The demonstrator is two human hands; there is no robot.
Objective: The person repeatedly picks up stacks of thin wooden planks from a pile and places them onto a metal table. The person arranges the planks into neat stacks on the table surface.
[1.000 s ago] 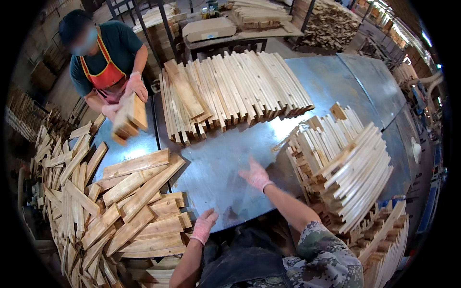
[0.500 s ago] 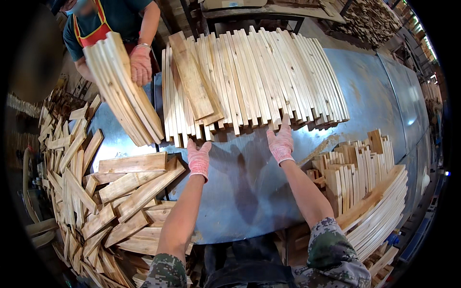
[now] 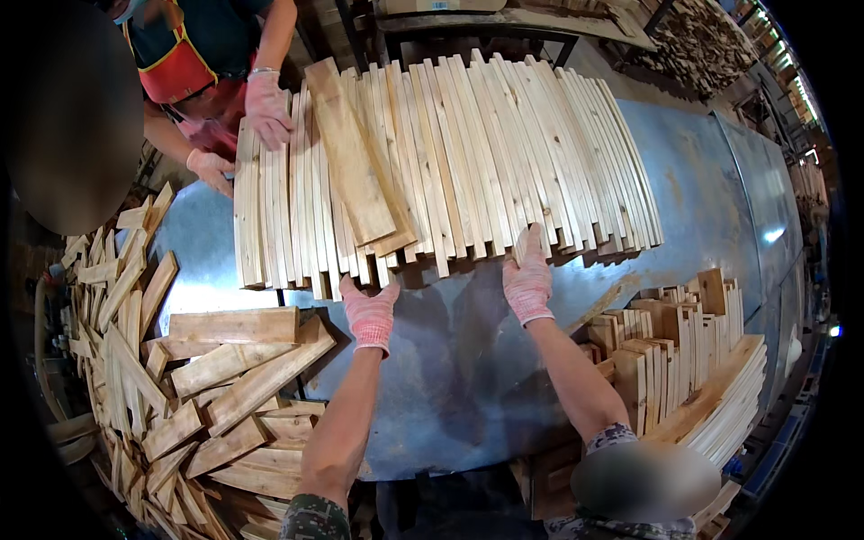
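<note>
A long row of pale wooden boards [image 3: 490,162], standing on edge side by side, lies across the metal table [image 3: 423,387]. My left hand [image 3: 369,317], in a pink-and-white glove, is at the near ends of the boards left of centre, its thumb and fingers apart. Farther right, my right hand [image 3: 527,283], gloved alike, has its fingers stretched against the board ends. Neither hand grips a board. A browner board [image 3: 346,166] lies flat and slanted on the row, partly covering another.
Across the table at left, a co-worker in a red apron [image 3: 180,67] has gloved hands on the row's left end. Loose boards [image 3: 238,328] are heaped at left. Stacked short pieces [image 3: 666,360] stand at right. A scrap pile [image 3: 697,49] lies at the far right.
The co-worker's bundle of boards, tilted in the air before, now stands against the row's left end. My hands remain at the near ends, fingers still apart.
</note>
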